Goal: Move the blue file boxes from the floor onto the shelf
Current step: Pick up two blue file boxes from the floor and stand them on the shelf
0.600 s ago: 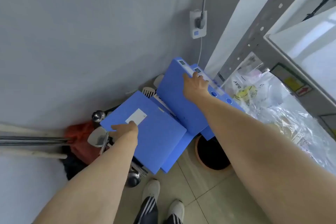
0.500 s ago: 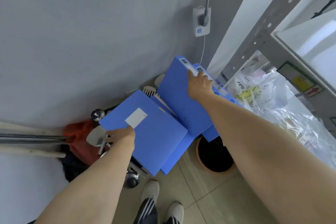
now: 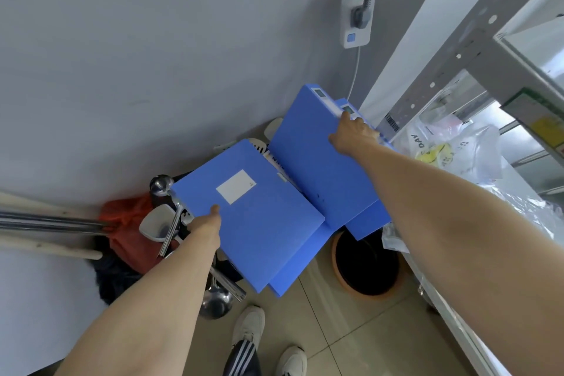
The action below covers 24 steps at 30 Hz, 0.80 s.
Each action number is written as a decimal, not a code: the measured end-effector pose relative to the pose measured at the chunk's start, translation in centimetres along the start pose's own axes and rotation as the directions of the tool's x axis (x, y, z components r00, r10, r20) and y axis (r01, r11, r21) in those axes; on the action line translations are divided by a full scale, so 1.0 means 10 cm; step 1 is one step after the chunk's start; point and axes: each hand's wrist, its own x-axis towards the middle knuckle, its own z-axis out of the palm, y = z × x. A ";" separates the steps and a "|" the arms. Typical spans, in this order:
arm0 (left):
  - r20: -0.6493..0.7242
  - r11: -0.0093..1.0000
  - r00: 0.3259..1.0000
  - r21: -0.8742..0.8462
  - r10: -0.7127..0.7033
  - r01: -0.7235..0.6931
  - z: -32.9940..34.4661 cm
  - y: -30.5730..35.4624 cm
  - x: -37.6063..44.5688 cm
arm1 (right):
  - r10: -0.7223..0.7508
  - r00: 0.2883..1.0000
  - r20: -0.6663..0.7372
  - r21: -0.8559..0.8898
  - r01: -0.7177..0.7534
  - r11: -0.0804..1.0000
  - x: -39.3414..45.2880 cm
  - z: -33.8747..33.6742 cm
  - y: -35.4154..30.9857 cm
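Note:
Several blue file boxes lean in the floor corner by the grey wall. My left hand (image 3: 205,226) grips the near-left edge of a blue file box with a white label (image 3: 262,223), thumb on its face. Under it lies another blue box (image 3: 300,265). My right hand (image 3: 351,134) clasps the spine of an upright blue box (image 3: 314,159), fingers wrapped over its top edge. One more blue box (image 3: 367,223) stands behind that one, mostly hidden. The grey metal shelf (image 3: 500,49) rises at the right.
Metal ladles and spatulas (image 3: 166,223) and a red bag (image 3: 128,223) crowd the left of the boxes. A brown-rimmed bin (image 3: 366,265) stands on the tiled floor. Plastic bags (image 3: 451,146) fill the lower shelf. A wall socket with a plug (image 3: 357,21) is above. My feet (image 3: 247,327) are below.
Both hands have tightened on their boxes. The labelled box has lifted slightly off the pile; the right hand has slid further over the upright box's spine.

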 end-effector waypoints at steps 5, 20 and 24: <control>0.055 0.992 0.998 -0.128 0.026 -0.019 -0.01 0.00 -0.02 | -0.019 0.999 -0.047 -0.003 0.019 1.000 -0.09 0.02 0.01; 0.062 0.903 0.907 -0.146 0.417 -0.405 -0.07 0.65 -1.33 | -0.001 1.000 0.005 0.316 -0.001 0.949 -1.01 -0.53 -0.15; -0.006 0.818 0.818 0.002 0.576 -0.576 -0.24 0.82 -2.04 | 0.034 0.992 -0.119 0.473 0.026 0.881 -1.49 -0.89 -0.12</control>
